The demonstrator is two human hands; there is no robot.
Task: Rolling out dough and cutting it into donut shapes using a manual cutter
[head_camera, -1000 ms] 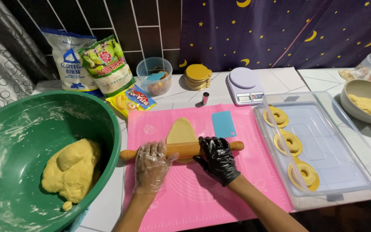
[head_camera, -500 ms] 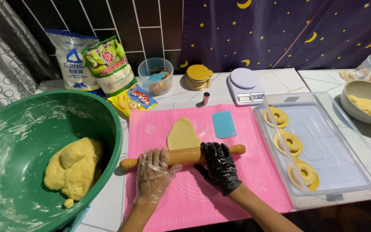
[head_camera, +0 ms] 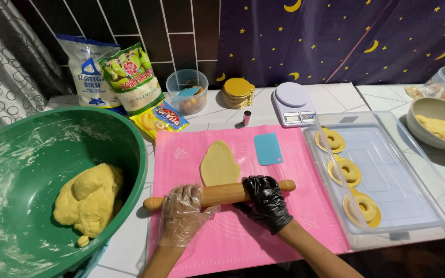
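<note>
1. One wooden rolling pin (head_camera: 217, 195) lies crosswise on the pink silicone mat (head_camera: 284, 206). Two hands rest on top of it.
2. The left hand (head_camera: 183, 213), in a clear plastic glove, lies over the pin's left part; its grip is spread, fingers curved loosely over the wood rather than clamped.
3. The right hand (head_camera: 267, 200), in a black glove, presses on the pin's right part, its grip likewise spread and draped over the top.
4. One flattened piece of dough (head_camera: 219, 163) lies just beyond both grips, touching the pin's far side. It is pale yellow, smooth, oval, longer than it is wide.
5. One blue scraper (head_camera: 268, 149) lies on the mat, beyond the right grip.
6. Right of the right grip, a clear plastic tray (head_camera: 403, 180) holds three ring-shaped dough pieces (head_camera: 349, 171), each on a yellow disc.
7. Left of the left grip, one green bowl (head_camera: 21, 149) holds a big lump of dough (head_camera: 86, 201).
8. Farther off on the surface: one kitchen scale (head_camera: 293, 103) and one stack of yellow discs (head_camera: 237, 92).
</note>
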